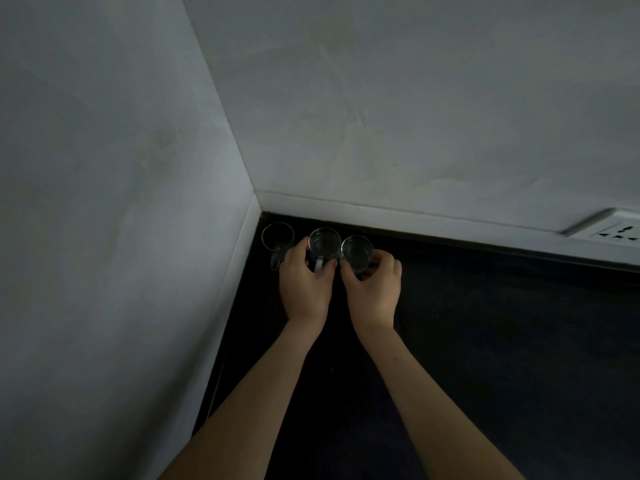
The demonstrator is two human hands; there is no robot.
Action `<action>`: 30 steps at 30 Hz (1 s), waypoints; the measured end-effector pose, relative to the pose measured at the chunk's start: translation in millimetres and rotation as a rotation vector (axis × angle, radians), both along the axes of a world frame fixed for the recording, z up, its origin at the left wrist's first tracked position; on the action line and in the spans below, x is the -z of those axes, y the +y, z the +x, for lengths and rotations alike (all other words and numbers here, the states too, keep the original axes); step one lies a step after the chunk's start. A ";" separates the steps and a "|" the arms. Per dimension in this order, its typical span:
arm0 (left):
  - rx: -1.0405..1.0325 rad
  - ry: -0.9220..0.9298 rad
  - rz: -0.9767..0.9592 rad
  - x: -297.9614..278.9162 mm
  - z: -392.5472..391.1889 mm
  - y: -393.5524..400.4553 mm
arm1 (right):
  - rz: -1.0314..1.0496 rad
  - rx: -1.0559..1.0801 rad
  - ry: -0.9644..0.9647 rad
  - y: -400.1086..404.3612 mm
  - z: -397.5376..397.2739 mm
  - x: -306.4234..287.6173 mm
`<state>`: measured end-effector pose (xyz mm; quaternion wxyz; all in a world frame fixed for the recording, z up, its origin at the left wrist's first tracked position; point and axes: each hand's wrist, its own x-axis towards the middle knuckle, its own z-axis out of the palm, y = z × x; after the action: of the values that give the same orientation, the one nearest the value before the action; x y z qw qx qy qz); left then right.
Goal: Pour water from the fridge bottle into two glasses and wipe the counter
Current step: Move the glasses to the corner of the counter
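Counter: dark, set into a corner between two pale walls.

Glasses: three clear handled glasses are stood upright in a row at the back of the counter, near the corner. Left glass: untouched, just beside the left hand. Middle glass: held in the grip of the left hand, fingers curled round its sides. Right glass: held in the grip of the right hand, fingers curled round it. Middle and right glasses are seen touching or nearly so.

Socket: white, mounted on the rear wall at far right.
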<state>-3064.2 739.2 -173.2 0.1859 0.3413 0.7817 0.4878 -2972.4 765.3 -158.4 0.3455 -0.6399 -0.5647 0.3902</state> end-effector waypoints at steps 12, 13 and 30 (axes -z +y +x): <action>-0.009 -0.008 -0.022 -0.8 2.0 0.4 | -0.010 0.001 0.010 7.1 -1.7 -0.4; -0.010 -0.006 -0.021 -1.4 2.1 -0.6 | -0.011 -0.004 0.010 7.2 -1.6 -1.1; -0.114 0.160 -0.026 -23.3 -4.7 -46.7 | 0.129 -0.139 -0.147 -35.3 -1.2 -11.3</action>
<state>-3068.9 692.6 -149.9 0.0993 0.3313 0.8185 0.4587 -2973.6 730.0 -147.1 0.3156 -0.6027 -0.6554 0.3280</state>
